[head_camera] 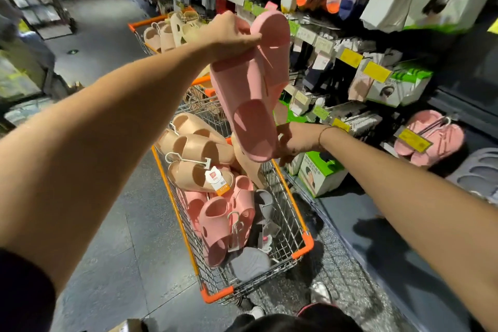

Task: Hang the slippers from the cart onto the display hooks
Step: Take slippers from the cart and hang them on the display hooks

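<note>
A pair of pink slippers (252,83) hangs in the air above the cart (301,248). My left hand (229,35) grips the pair at its top end. My right hand (289,143) touches the lower end from behind, its fingers partly hidden by the slipper. Inside the wire cart with orange corners lie several beige slippers (199,148) on white hangers, more pink slippers (218,224) and grey slippers (250,261). Another pink pair (431,137) hangs on a display hook at the right.
Shelving with hanging socks, packaged goods (320,175) and yellow price tags (350,58) runs along the right. A second cart (151,32) with beige slippers stands farther down the aisle. Grey slippers (479,170) sit at the far right. Open floor lies to the left.
</note>
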